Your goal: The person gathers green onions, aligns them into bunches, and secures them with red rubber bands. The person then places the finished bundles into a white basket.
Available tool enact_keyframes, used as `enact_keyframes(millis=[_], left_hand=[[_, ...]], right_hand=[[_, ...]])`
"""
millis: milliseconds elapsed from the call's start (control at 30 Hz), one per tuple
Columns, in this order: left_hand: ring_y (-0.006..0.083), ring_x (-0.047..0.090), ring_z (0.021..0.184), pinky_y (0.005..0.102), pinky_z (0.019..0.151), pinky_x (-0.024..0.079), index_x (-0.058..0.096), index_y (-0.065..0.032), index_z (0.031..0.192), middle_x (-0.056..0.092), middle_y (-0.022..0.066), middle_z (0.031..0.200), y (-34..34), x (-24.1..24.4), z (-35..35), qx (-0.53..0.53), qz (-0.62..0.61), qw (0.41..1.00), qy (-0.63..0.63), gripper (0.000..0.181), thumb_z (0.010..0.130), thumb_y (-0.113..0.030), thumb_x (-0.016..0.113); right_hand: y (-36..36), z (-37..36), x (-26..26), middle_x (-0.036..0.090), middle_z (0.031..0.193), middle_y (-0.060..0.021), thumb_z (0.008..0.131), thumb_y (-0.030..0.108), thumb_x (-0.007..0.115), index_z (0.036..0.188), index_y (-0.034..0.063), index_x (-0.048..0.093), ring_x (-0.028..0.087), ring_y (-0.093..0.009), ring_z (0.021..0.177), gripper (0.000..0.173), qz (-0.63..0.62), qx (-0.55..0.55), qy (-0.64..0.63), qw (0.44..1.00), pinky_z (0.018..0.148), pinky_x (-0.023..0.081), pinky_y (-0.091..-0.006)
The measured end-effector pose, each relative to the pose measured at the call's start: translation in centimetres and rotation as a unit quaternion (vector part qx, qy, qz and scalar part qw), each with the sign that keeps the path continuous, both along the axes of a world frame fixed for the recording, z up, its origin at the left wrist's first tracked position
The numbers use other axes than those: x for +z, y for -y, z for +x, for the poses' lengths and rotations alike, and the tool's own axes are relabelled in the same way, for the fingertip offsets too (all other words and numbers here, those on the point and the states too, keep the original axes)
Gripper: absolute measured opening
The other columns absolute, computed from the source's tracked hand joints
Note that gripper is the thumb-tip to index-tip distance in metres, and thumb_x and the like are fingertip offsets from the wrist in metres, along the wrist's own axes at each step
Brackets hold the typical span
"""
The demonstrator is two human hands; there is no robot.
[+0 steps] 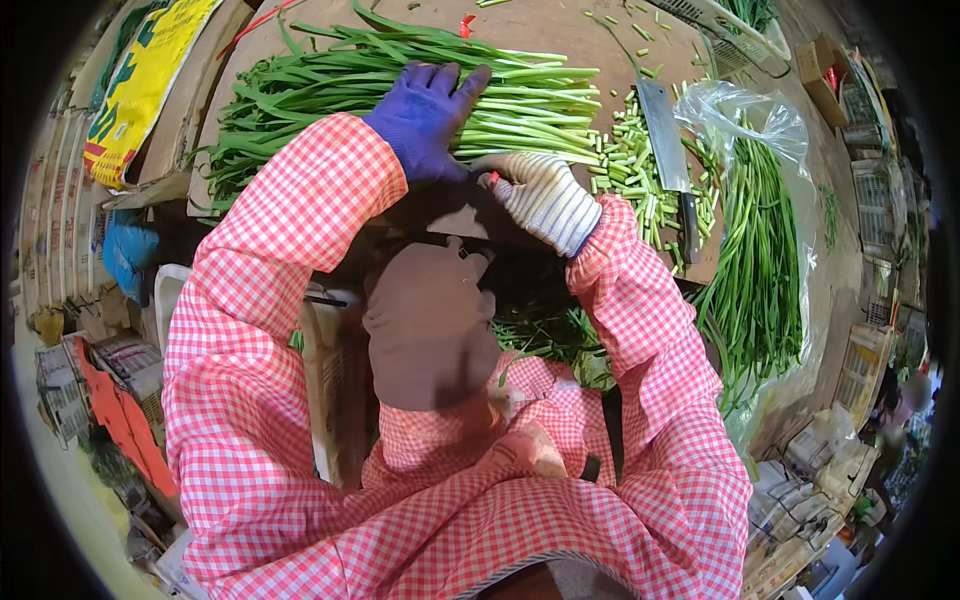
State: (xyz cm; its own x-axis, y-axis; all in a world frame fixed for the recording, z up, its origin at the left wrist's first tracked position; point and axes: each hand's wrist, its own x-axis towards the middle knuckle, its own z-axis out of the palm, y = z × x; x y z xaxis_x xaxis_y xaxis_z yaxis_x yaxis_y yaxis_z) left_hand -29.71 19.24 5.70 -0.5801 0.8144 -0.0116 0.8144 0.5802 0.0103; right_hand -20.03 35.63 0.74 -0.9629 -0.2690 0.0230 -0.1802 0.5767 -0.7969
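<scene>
My left hand [424,120], in a purple glove, lies spread across a wide bunch of long flat green leaves with pale stems [525,105], which look like garlic chives. Its thumb reaches down near my right hand [544,196], which wears a striped white knit glove. The right fingers are curled at the bunch's near edge, with a small red strip [493,178] showing between them. Another red piece [466,26] sticks up beyond the bunch. A cleaver [664,139] lies to the right on cut stem pieces [634,169], its black handle towards me.
The brown board [540,19] bears the bunch and scattered cuttings. Right of it, more green stalks [761,247] lie partly in clear plastic [780,112]. A white crate [326,390] stands below on the left. A yellow printed bag [150,90] lies on cardboard at far left.
</scene>
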Motion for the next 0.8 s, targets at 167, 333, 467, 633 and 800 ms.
enact_keyframes(millis=[167,333,467,633,800], left_hand=[[0.0443,0.038,0.118,0.0505,0.104,0.027,0.015,-0.0019,0.142,0.034,0.0305,0.132,0.5,-0.8,0.8,-0.014,-0.007,0.998,-0.067,0.114,0.055,-0.036,0.080],[0.0434,0.042,0.115,0.0502,0.102,0.030,0.021,-0.0028,0.141,0.039,0.0287,0.128,0.2,-1.8,0.1,-0.008,0.004,0.996,-0.088,0.093,0.062,-0.010,0.069],[0.0425,0.041,0.117,0.0499,0.103,0.029,0.019,-0.0038,0.141,0.039,0.0278,0.128,0.4,-2.0,0.2,0.009,0.002,0.997,-0.078,0.103,0.058,-0.023,0.076],[0.0420,0.040,0.118,0.0497,0.104,0.028,0.019,-0.0045,0.142,0.038,0.0275,0.129,0.2,-2.0,0.3,0.013,-0.007,0.996,-0.084,0.107,0.055,-0.026,0.079],[0.0413,0.039,0.119,0.0496,0.105,0.026,0.016,-0.0060,0.143,0.037,0.0269,0.131,0.1,-1.9,0.6,0.021,-0.017,0.997,-0.079,0.109,0.056,-0.027,0.079]], right_hand=[[-0.3,0.6,0.1,0.066,0.092,-0.0153,0.086,0.013,0.057,0.103,0.0088,0.065,0.064,-0.027,0.086,0.019,0.045,-0.040,-0.032,0.998,0.078,0.049,-0.0326],[-0.2,2.8,-0.6,0.063,0.082,-0.0154,0.084,0.010,0.055,0.099,0.0079,0.064,0.063,-0.031,0.074,0.018,-0.109,-0.081,-0.028,0.990,0.065,0.050,-0.0367],[0.8,4.4,-0.6,0.057,0.075,-0.0150,0.081,0.016,0.059,0.099,0.0113,0.063,0.058,-0.034,0.068,0.019,0.035,-0.010,-0.136,0.990,0.058,0.047,-0.0417],[1.5,4.7,-0.5,0.057,0.075,-0.0146,0.080,0.013,0.061,0.099,0.0090,0.062,0.058,-0.033,0.068,0.020,0.094,0.026,-0.140,0.985,0.059,0.047,-0.0406],[2.6,5.1,1.1,0.054,0.073,-0.0165,0.080,0.019,0.057,0.088,0.0074,0.058,0.057,-0.035,0.065,0.015,0.184,0.082,-0.084,0.976,0.056,0.046,-0.0451]])
